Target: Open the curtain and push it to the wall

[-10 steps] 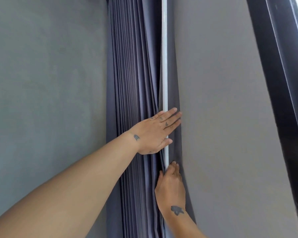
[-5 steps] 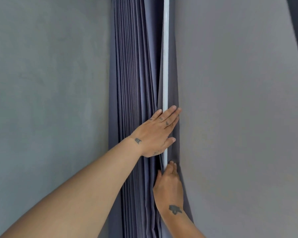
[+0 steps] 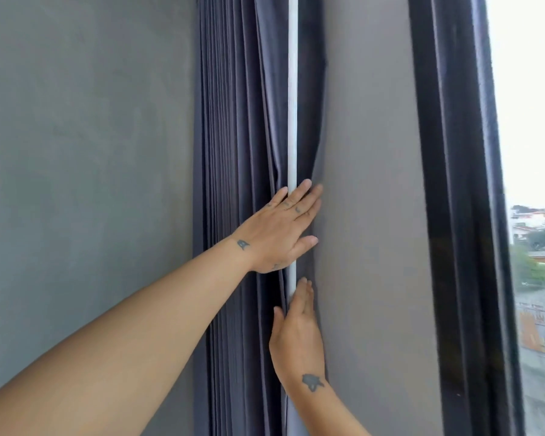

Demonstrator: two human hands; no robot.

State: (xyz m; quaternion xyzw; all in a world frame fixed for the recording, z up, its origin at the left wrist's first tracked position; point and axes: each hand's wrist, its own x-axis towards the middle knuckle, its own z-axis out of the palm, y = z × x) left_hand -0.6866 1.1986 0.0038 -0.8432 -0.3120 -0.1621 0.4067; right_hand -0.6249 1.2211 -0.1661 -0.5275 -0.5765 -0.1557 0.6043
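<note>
Grey wall (image 3: 85, 184) fills the left of the view; a second grey face (image 3: 368, 215) runs right of the fabric, and beyond it a dark window frame (image 3: 453, 215) with daylight and rooftops outside. The curtain (image 3: 233, 152) — blue-grey, full height — hangs already bunched into many narrow vertical pleats in the corner between the two grey faces, its left edge against the left wall. A slim white rod (image 3: 292, 89) runs straight down through the front folds; whether it is a draw wand or a fixed pipe cannot be told. Left hand (image 3: 280, 234) lies flat across the pleats and the rod, fingers (image 3: 302, 199) straight and close together, thumb out toward the right face, palm pressing and gripping nothing. Right hand (image 3: 299, 335) sits just below, upright, fingers together with tips touching the rod, thumb out to the left against a fold; no pinch shows. Handling, as a judgement: the cloth looks soft and pliant, moderately heavy for its length, matte rather than slippery, not fragile — the folds will likely spring back out if let go. Best purchase seems to be flat palms on the outer pleats at mid height, squeezing the stack toward the wall, or a hold on the rod itself.
</note>
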